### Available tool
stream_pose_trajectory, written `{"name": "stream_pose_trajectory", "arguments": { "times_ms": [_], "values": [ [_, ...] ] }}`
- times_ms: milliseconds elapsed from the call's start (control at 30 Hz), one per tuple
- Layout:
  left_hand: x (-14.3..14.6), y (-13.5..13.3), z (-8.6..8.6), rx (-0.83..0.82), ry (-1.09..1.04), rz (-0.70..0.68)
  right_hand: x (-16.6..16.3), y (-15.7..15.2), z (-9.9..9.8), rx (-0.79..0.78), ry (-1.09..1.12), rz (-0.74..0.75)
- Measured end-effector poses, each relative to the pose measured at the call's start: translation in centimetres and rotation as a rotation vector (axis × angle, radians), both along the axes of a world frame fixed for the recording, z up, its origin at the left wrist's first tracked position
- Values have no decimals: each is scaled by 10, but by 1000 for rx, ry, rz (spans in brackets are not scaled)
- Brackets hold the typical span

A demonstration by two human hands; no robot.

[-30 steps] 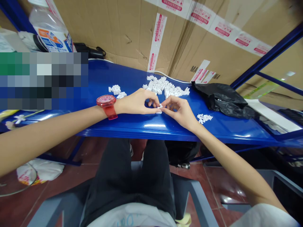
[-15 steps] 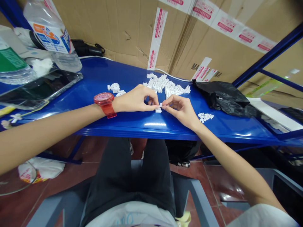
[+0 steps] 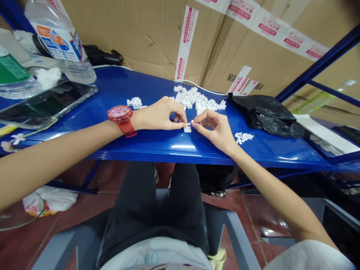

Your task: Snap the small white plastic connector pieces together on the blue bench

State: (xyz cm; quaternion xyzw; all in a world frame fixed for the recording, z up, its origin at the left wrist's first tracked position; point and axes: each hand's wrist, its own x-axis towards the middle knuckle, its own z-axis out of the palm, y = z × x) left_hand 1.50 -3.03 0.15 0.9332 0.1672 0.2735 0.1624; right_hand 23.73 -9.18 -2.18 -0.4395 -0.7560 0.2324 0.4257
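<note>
My left hand [image 3: 159, 116], with a red watch [image 3: 121, 118] on its wrist, reaches across the blue table. Its thumb and finger tips close on a small white plastic brick cluster [image 3: 187, 129] resting on the tabletop. My right hand [image 3: 216, 129] comes in from the other side, pinching a tiny white piece [image 3: 191, 122] at the top of that cluster. A large heap of white plastic bricks [image 3: 197, 99] lies just beyond both hands. Whether the tiny piece is joined to the cluster is too small to tell.
The blue table [image 3: 118, 84] also bears white brick clusters [image 3: 135, 102] [image 3: 243, 137], a black plastic bag [image 3: 264, 116] and a phone [image 3: 42, 105]. Plastic bottles [image 3: 56, 41] stand at the back left. Cardboard boxes [image 3: 244, 48] and a blue shelf frame [image 3: 317, 67] lie behind.
Both hands have shifted slightly toward the far side of the table. My left hand now mostly covers a small brick cluster near its wrist side.
</note>
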Motion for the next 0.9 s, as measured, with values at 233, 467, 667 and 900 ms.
{"name": "stream_pose_trajectory", "arguments": {
  "times_ms": [233,467,667,900],
  "values": [
    [0,0,2,43,13,-17,-4,-5,4,83,-6,-33],
    [-1,1,1,99,35,-41,-4,-9,3,181,-86,33],
    [0,1,1,117,40,-54,-6,-12,3,260,-93,13],
    [-1,1,2,128,35,-60,-6,-22,3,400,-206,75]
  ]
}}
